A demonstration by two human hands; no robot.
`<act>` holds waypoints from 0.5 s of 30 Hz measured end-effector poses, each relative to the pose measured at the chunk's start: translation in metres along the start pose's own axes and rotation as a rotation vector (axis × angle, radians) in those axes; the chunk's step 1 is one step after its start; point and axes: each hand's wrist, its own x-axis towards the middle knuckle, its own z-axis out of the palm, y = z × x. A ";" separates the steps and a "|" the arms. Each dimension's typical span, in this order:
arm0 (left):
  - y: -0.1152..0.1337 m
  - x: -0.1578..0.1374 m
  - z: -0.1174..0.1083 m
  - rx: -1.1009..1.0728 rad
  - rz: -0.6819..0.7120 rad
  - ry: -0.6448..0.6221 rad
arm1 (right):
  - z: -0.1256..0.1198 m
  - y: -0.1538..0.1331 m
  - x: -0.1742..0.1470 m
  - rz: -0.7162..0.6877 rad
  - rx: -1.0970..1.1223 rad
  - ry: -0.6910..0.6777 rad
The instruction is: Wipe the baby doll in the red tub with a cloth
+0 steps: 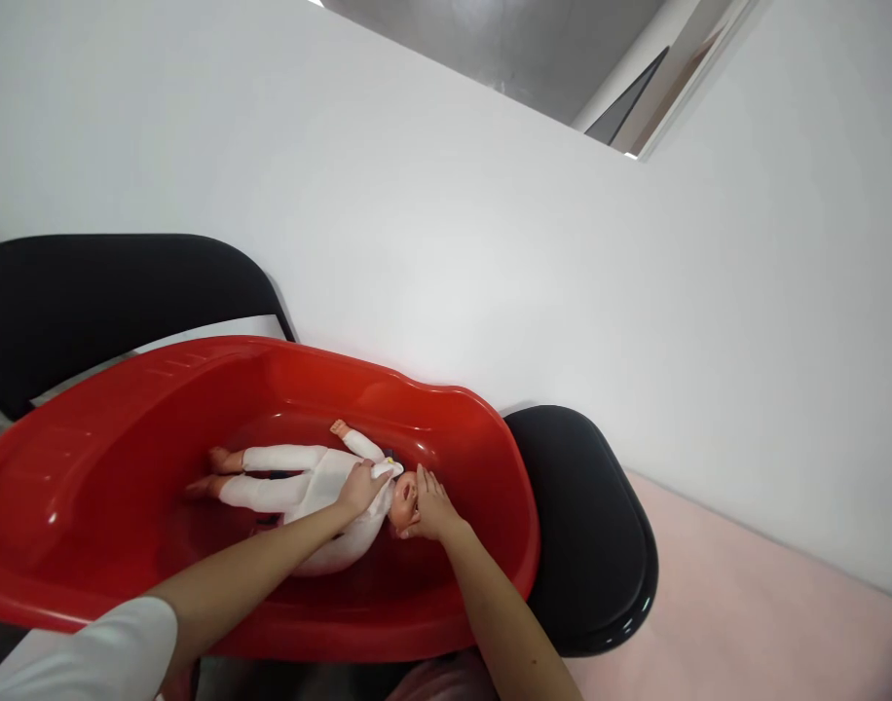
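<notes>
Head cam: baby doll (307,482) lying in the red baby tub (88,487), under my hands. My left hand (359,487) grips a white cloth (385,469) at its chin, right hand (431,506) open, cupping its head.

1. A plain white wall (490,243) fills most of the view, lit evenly and brightest near its middle.
2. At the top, the wall ends along a slanted edge, and behind it lies a grey surface (504,44) in shadow.
3. Beside that grey area stands a white frame (680,92) with a dark narrow panel (628,102) set in it.
4. A black chair back (88,302) leans close to the wall at the left.
5. A black rounded seat (599,535) sits below the wall at the right.
6. A pale pink surface (767,613) stretches along the foot of the wall to the right edge.
</notes>
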 end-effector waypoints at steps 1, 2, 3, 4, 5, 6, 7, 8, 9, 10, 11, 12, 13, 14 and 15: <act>0.000 0.000 0.005 -0.023 -0.026 -0.003 | 0.001 -0.001 0.002 0.004 0.001 0.001; 0.001 0.001 0.009 -0.038 -0.048 -0.003 | 0.002 -0.003 0.005 0.008 -0.003 0.001; 0.001 0.002 0.012 -0.043 -0.064 -0.001 | 0.003 -0.004 0.008 0.013 -0.011 0.002; 0.001 0.003 0.014 -0.045 -0.073 0.001 | 0.004 -0.006 0.012 0.021 -0.020 0.003; 0.002 0.004 0.015 -0.048 -0.074 0.000 | 0.004 -0.007 0.015 0.029 -0.028 0.005; 0.002 0.005 0.016 -0.051 -0.074 -0.003 | 0.004 -0.009 0.018 0.036 -0.034 0.007; 0.002 0.006 0.016 -0.054 -0.070 -0.007 | 0.004 -0.010 0.019 0.039 -0.035 0.008; 0.002 0.006 0.016 -0.052 -0.063 -0.020 | 0.004 -0.011 0.020 0.038 -0.033 0.008; 0.003 0.006 0.016 -0.047 -0.057 -0.043 | 0.003 -0.011 0.020 0.033 -0.026 0.008; 0.003 0.006 0.016 -0.045 -0.048 -0.076 | 0.003 -0.012 0.019 0.027 -0.014 0.011; 0.003 0.006 0.015 -0.048 -0.033 -0.116 | 0.002 -0.012 0.018 0.025 -0.001 0.015; 0.003 0.007 0.013 -0.059 -0.013 -0.159 | 0.001 -0.012 0.016 0.027 0.010 0.020; 0.003 0.007 0.011 -0.077 0.013 -0.200 | 0.001 -0.013 0.015 0.030 0.019 0.027; 0.003 0.007 0.009 -0.101 0.042 -0.231 | 0.000 -0.013 0.014 0.034 0.025 0.035; 0.003 0.008 0.006 -0.128 0.072 -0.250 | 0.000 -0.013 0.013 0.038 0.027 0.041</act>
